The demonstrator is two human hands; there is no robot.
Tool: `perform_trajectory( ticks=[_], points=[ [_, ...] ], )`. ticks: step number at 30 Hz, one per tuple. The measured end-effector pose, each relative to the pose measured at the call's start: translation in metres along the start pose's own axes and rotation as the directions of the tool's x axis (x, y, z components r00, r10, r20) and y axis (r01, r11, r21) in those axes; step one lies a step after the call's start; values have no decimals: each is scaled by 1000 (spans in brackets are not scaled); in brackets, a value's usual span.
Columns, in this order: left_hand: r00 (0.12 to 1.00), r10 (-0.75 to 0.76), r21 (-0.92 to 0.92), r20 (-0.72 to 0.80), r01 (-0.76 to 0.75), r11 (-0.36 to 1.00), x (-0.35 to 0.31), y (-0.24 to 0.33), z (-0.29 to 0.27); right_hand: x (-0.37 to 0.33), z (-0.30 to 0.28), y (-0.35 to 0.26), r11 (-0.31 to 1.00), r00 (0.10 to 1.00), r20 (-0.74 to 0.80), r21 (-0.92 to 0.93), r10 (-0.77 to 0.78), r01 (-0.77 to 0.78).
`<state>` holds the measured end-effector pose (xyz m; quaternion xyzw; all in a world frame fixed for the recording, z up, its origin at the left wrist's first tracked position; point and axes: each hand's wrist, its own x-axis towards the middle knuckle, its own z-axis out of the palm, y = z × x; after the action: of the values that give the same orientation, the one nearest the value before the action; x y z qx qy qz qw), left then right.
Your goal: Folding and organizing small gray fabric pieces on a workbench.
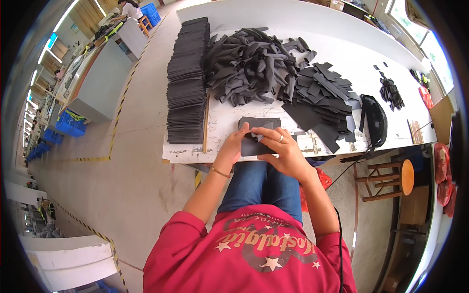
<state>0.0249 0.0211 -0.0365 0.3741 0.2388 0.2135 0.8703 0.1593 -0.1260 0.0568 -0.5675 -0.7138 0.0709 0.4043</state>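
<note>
At the front edge of the white table [222, 113], my left hand [232, 146] and my right hand [287, 155] meet over a dark grey rectangular sheet [261, 121] lying flat. Between their fingertips they pinch a small dark grey piece of sheet material [256, 137], its edge raised and catching the light. The fingers partly cover it, so its full shape is hidden. Left of my hands stands a long row of tightly stacked dark sheets [185, 88]. Beyond them lies a heap of curled dark pieces [249, 68], with loose flat dark pieces [325, 102] spread to the right.
A thin wooden strip [205, 124] lies along the stacked row. Farther right are a black curved item [376, 121] with a cord and a small dark bundle [391, 93]. A wooden stool [406, 177] stands on the floor at right. Another person [131, 10] works far left.
</note>
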Motion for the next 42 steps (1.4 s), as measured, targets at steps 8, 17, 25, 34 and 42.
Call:
perform_trajectory(
  ticks=[8, 17, 25, 34, 42],
  points=[
    [996, 75, -170, 50, -66, 983, -4, 23, 3, -16, 1, -6, 996, 999, 48, -85, -7, 11],
    [981, 127, -205, -146, -156, 966, 15, 11, -11, -35, 17, 12, 959, 921, -281, -4, 271, -283],
    [986, 112, -202, -127, -136, 970, 9, 11, 4, -23, 20, 14, 932, 925, -348, -261, 153, -252],
    [960, 246, -133, -134, -263, 956, -16, 11, 40, -21, 22, 14, 868, 934, -356, -450, 39, -208],
    [908, 414, -102, -68, -419, 902, -31, 28, 59, -15, 23, -2, 914, 887, -458, -336, 52, -227]
  ],
)
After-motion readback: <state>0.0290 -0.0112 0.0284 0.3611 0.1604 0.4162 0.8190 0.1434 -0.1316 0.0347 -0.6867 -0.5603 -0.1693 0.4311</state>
